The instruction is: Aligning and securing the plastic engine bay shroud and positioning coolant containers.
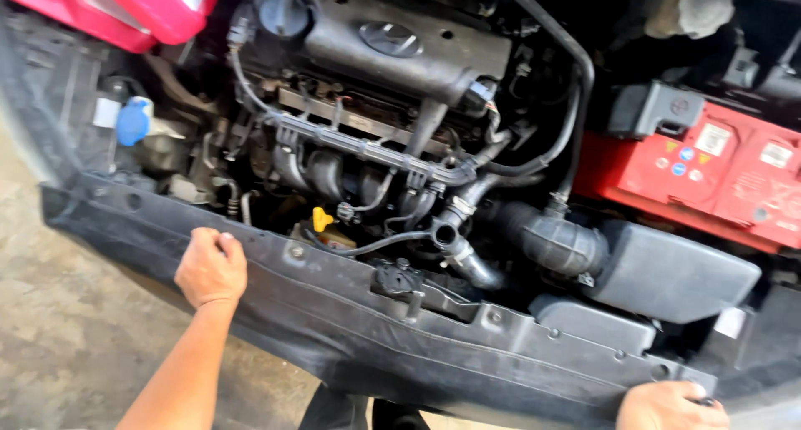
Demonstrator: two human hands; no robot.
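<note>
Left hand (211, 267), lower left: fingers curled, gripping top edge of black front panel (350, 313) (spans frame bottom). Right hand (670, 406), lower right corner: knuckles up, clasping same panel's end. Engine (384, 71) above.

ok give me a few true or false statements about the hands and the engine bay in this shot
1. The left hand rests on the black front panel. True.
2. The right hand holds the yellow dipstick handle. False: it grips the panel's far end, well apart from the handle.
3. The battery is red. True.
4. The round reservoir cap is green. False: it is blue.
5. The black engine cover sits behind the yellow handle. True.
</note>
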